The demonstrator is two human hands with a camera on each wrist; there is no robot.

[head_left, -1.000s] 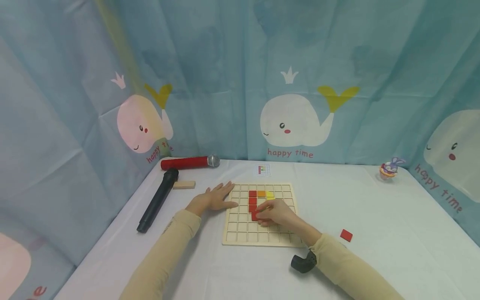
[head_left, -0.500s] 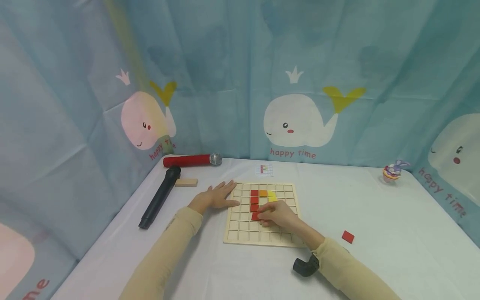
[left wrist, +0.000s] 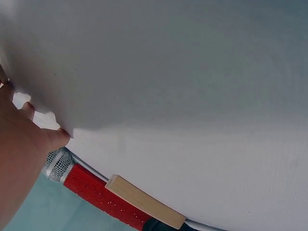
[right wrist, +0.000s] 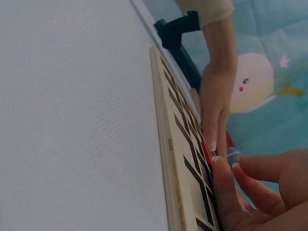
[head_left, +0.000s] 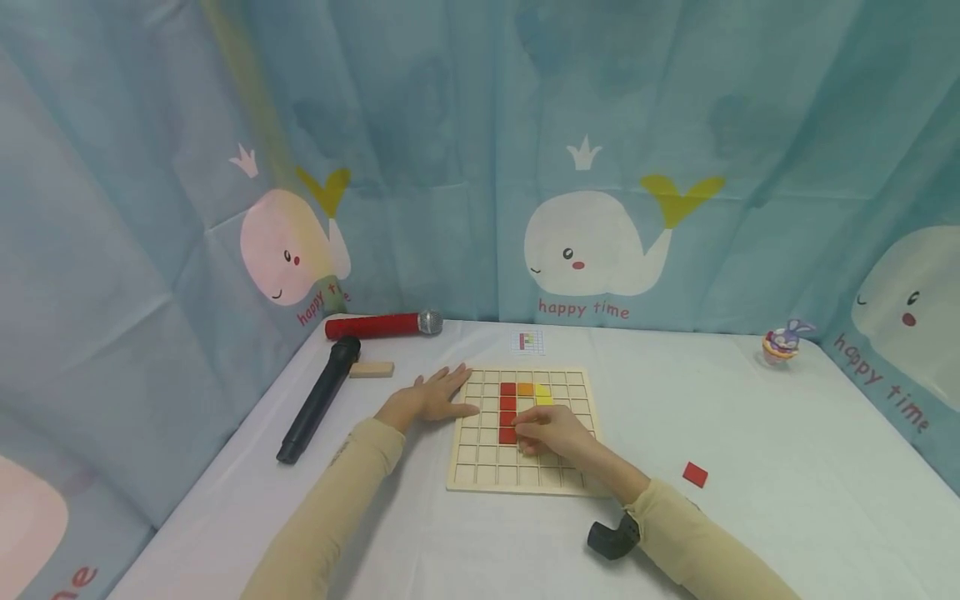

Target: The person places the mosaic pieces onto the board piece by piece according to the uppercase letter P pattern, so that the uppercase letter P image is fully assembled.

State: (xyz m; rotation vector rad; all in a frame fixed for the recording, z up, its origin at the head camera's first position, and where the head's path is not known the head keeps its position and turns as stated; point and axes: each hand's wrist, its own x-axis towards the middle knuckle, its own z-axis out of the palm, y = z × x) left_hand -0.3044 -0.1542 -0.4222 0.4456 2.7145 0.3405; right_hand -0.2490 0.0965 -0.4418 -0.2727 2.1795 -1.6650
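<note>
My left hand (head_left: 435, 398) lies spread with its fingers along the left edge of a wooden grid board (head_left: 467, 477); its thumb reaches over the edge. On the board a column of red square tiles runs downward, with an orange tile (head_left: 526, 389) and two yellow tiles (head_left: 543, 390) to the right at its top. The lowest red tile (head_left: 507, 436) lies in its square. My right hand (head_left: 557, 429) is over the board, its bent fingertips right at that tile's right edge. In the right wrist view its fingertips show a gap between them. The hand hides squares beneath it.
One loose red tile (head_left: 695, 474) lies right of the board. A black curved piece (head_left: 613, 538) is beside my right sleeve. Red (head_left: 382, 325) and black (head_left: 318, 404) microphones and a wooden block (head_left: 372, 369) are at left. A pattern card (head_left: 529, 342) and a bunny cupcake toy (head_left: 782, 343) stand behind.
The lowest red tile, earlier askew between my right fingertips, now sits squarely under the others in the column. My left hand stays at the board's edge. The head view shifts slightly.
</note>
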